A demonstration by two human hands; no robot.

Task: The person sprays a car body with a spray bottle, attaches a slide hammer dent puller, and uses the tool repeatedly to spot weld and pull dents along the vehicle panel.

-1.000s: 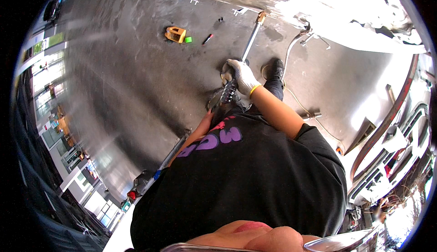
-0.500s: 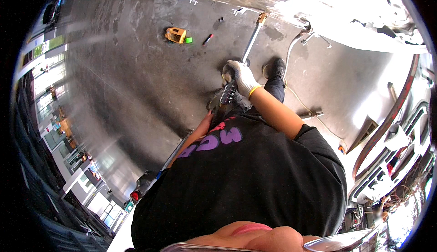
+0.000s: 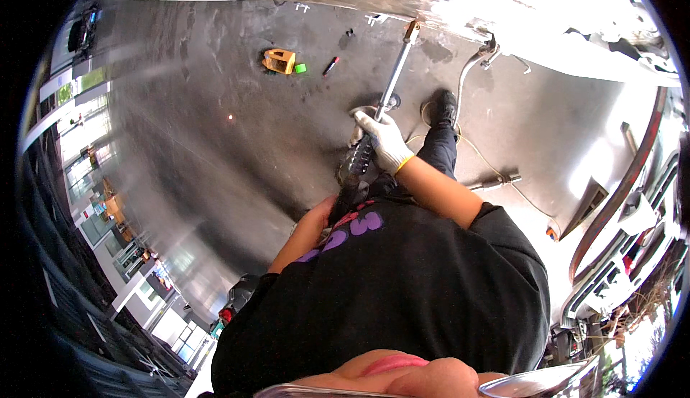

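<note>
A long tool with a silver shaft (image 3: pixel 397 71) and a black ridged body (image 3: pixel 361 155) slants up from my waist. Its brass-coloured far end meets the lower edge of a white vehicle body (image 3: pixel 503 2). My right hand (image 3: pixel 386 139), in a white knit glove with a yellow cuff, is closed round the tool where shaft and black body join. Close against my shirt, my left hand (image 3: pixel 327 209) is beside the near end of the black body. Its fingers are hidden, so its grip cannot be made out.
On the floor to the left lie an orange holder (image 3: pixel 279 61), a small green block (image 3: pixel 300 69) and a red-and-black marker-like stick (image 3: pixel 331 65). A hose (image 3: pixel 462 85) and a thin cord (image 3: pixel 478 152) run past my right shoe (image 3: pixel 444 108). Vehicle panels (image 3: pixel 625 254) stand at right.
My right hand has shifted slightly down and right, and more of the silver shaft shows above it. My left forearm has come up closer to the tool's near end.
</note>
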